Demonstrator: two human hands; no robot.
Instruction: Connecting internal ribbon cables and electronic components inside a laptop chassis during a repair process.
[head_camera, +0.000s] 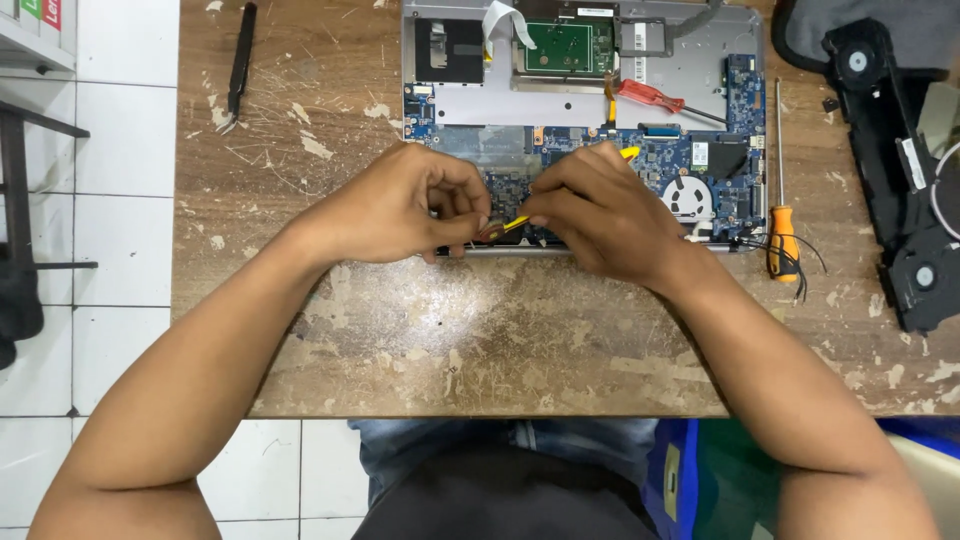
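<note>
An opened laptop base (580, 100) lies at the far side of the worn wooden table (480, 340), its blue circuit board (700, 165) exposed. My right hand (600, 210) grips a small yellow-handled tool (515, 222) whose yellow end shows past my knuckles at the board. My left hand (405, 205) is closed beside it, fingertips pinching at the tool's tip over the board's front edge. What sits under the fingers is hidden.
A red-handled screwdriver (650, 97) lies on the laptop. An orange-handled screwdriver (782, 235) lies right of it beside black wires. Black tweezers (240, 65) lie at the far left. A black laptop part with speakers (900, 180) rests at the right.
</note>
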